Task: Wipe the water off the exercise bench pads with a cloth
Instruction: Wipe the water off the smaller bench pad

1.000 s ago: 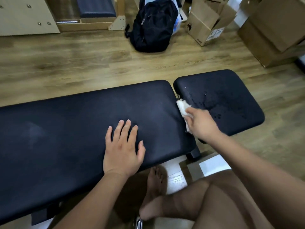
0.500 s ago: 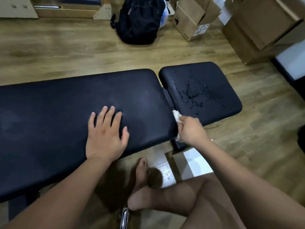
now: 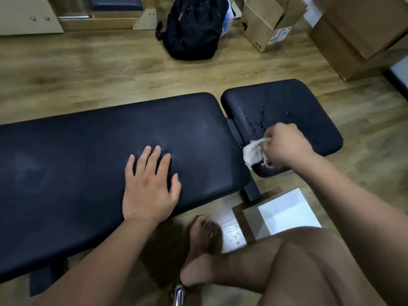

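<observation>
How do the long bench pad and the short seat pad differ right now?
The long pad looks dry; the short pad carries water droplets. The left hand lies flat on the long pad; the right hand holds the cloth over the short pad. Both are black and padded.

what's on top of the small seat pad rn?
Visible: water droplets on the small pad; right hand holds the cloth at its near-left edge. Surface beneath them is hidden.

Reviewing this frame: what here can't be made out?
Head view only:
- cloth: motion-blurred and partly hidden in the right hand; contact with the small pad is unclear.
- long pad: left end cut off by the frame edge; the left hand covers part of it.
- cardboard box label: too small to read.
</observation>
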A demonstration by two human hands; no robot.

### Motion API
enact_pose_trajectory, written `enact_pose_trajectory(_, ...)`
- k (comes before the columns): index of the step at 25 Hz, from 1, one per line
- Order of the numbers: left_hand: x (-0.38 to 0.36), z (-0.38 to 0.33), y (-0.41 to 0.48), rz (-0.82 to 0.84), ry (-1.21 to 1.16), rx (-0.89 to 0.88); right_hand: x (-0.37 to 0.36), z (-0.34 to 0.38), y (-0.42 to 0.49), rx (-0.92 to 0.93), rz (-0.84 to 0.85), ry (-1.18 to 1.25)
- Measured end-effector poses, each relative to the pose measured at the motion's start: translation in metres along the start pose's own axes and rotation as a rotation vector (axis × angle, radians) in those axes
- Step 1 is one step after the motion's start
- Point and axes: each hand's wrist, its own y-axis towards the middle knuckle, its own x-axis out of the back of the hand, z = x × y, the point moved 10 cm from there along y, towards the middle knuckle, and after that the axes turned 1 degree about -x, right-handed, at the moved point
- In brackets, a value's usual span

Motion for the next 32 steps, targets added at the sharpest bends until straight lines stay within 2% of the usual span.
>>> enact_pose_trajectory(2,0.001,0.0,0.0,0.0,-0.014,-0.007,-0.001,0.023,-0.004,0.025,-0.08,-0.004)
enact_pose_trajectory(8,0.008,-0.002,-0.002,0.022,-0.025,-0.001,-0.026,0.065,-0.066,0.199,0.084,-0.104)
enact_pose_trajectory(11,0.008,-0.003,-0.003,0.062,-0.007,0.002,-0.012,0.078,-0.088,0.349,0.175,0.08)
enact_pose_trajectory(14,0.005,-0.004,-0.002,0.118,0.059,-0.001,0.031,0.088,-0.069,0.413,-0.156,0.205)
enact_pose_trajectory(16,0.001,-0.008,0.0,0.232,0.139,0.012,0.015,0.094,-0.062,0.414,-0.186,0.186)
enact_pose_trajectory(20,0.003,-0.014,0.01,0.492,0.146,0.068,-0.057,0.102,-0.086,0.464,-0.018,0.125)
enact_pose_trajectory(24,-0.008,-0.011,0.006,0.712,0.185,0.101,-0.065,0.113,-0.14,0.829,0.055,-0.044)
enact_pose_trajectory(25,-0.007,-0.013,0.008,0.731,0.229,0.106,-0.059,0.105,-0.142,0.855,0.061,-0.029)
enact_pose_trajectory(27,-0.005,-0.021,0.015,0.751,0.314,0.12,-0.036,0.077,-0.131,0.801,-0.022,0.168)
enact_pose_trajectory(29,-0.007,-0.026,0.017,0.786,0.378,0.159,-0.011,0.036,-0.119,0.67,-0.124,0.526)
enact_pose_trajectory(31,-0.01,-0.027,0.016,0.814,0.416,0.186,-0.007,-0.007,-0.106,0.535,-0.107,0.853)
enact_pose_trajectory(32,-0.013,-0.026,0.015,0.81,0.415,0.187,-0.01,-0.028,-0.098,0.455,-0.089,0.935)
